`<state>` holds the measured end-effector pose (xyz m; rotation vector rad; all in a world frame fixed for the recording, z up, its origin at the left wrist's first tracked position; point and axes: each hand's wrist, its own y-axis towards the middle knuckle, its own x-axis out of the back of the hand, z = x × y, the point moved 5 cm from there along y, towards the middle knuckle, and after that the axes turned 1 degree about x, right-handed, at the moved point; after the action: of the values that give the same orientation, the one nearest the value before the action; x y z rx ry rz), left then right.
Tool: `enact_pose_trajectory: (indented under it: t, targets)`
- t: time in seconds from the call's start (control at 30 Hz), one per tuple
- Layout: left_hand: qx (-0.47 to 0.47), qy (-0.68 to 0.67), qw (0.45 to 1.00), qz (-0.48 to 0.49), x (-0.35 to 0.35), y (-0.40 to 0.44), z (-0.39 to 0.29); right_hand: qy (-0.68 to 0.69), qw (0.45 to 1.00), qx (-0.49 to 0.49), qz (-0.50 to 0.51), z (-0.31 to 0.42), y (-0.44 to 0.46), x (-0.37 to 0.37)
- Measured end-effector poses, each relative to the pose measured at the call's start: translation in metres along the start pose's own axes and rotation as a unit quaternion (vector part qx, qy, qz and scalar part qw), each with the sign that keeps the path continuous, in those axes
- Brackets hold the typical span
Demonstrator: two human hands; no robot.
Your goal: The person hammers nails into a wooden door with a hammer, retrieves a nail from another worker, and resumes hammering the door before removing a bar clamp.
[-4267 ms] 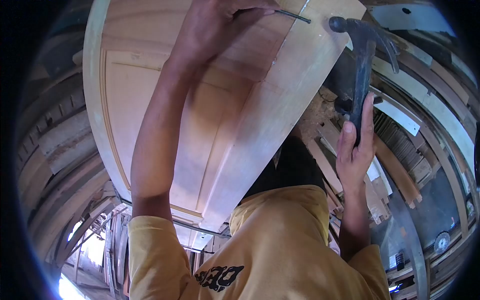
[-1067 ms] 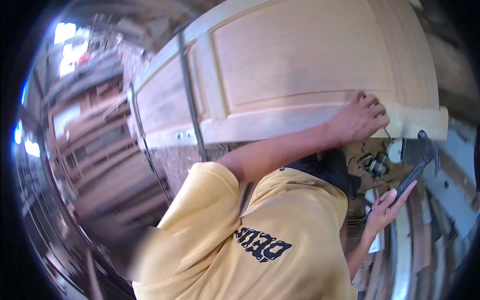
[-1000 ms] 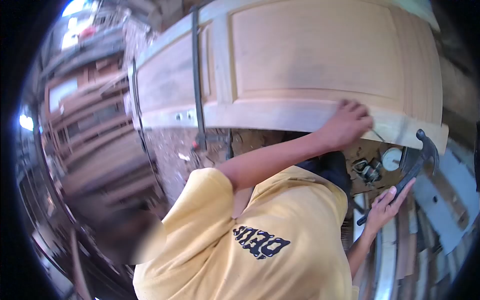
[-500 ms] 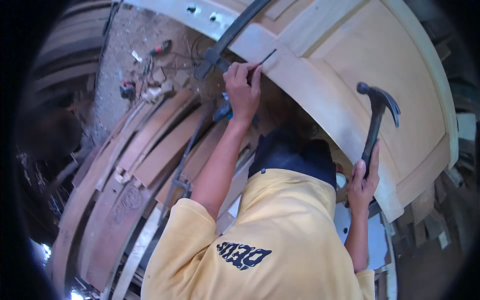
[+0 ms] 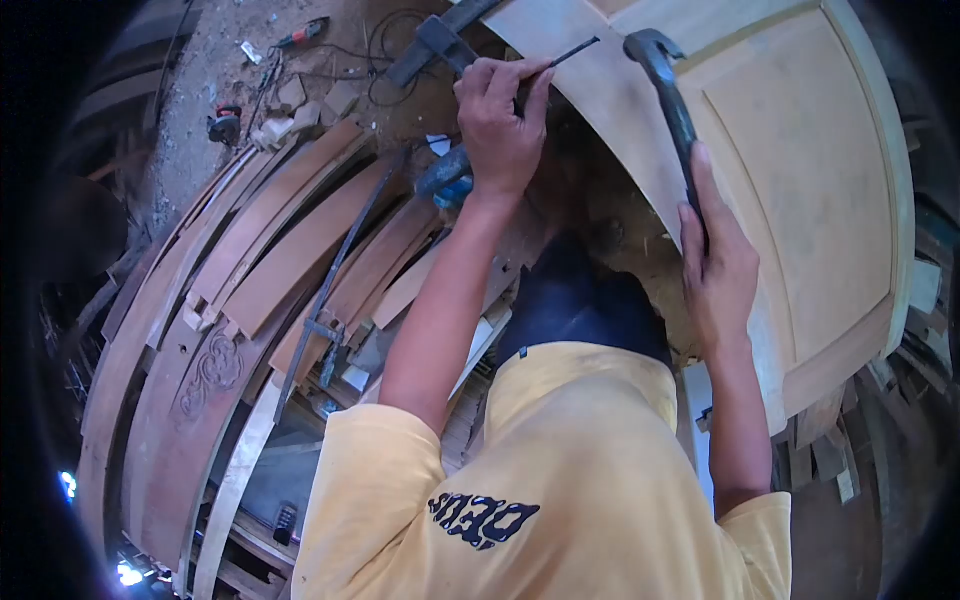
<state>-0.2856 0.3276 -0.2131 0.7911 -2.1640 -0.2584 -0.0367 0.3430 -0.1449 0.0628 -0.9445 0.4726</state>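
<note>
My left hand (image 5: 503, 130) pinches a thin dark metal rod (image 5: 577, 51) between thumb and fingers, its far end slanting up over the edge of a pale wooden panelled door (image 5: 810, 190). Wrapped around the handle of a claw hammer (image 5: 672, 100) is my right hand (image 5: 722, 270), held above the door's near edge. The hammer's head is up and to the right of the rod's end, apart from it in the view. Just left of my left hand, a dark metal bar clamp (image 5: 440, 45) reaches the door's edge.
Curved wooden boards (image 5: 290, 240) lie stacked at left, one carved (image 5: 212, 375), with a long metal clamp (image 5: 335, 285) across them. A blue power tool (image 5: 450, 180) sits behind my left forearm. A red-and-black tool (image 5: 303, 33), cables and offcuts (image 5: 292, 93) litter the ground.
My right hand and the hammer have moved up and left, bringing the head nearer the rod. My left hand, still pinching the rod, has shifted slightly up and right. The view has shifted too.
</note>
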Motion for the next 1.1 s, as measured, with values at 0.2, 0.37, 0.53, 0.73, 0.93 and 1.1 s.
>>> enact_pose_trajectory:
  t: [0.2,0.37,0.53,0.73,0.93,1.1]
  targets:
    - [0.010,0.008,1.000,-0.008,-0.002,-0.002,0.002,-0.022,0.996,-0.052,0.067,-0.010,0.001,-0.006]
    - [-0.018,0.016,0.999,0.039,-0.005,-0.002,0.001,0.046,0.998,-0.038,-0.002,-0.020,-0.005,0.007]
    - [-0.023,0.027,0.999,0.039,-0.009,-0.002,0.001,0.083,0.992,-0.090,-0.014,-0.023,-0.006,0.017]
    - [-0.010,0.019,0.999,0.050,-0.012,-0.004,0.002,0.068,0.995,-0.076,-0.015,-0.030,-0.012,0.009]
    - [-0.009,0.009,0.999,0.048,-0.012,-0.004,0.004,0.073,0.996,-0.016,-0.052,-0.019,-0.011,0.004]
    - [-0.011,0.013,0.999,0.050,-0.012,-0.005,0.004,0.061,0.993,0.051,-0.083,-0.004,-0.007,0.012]
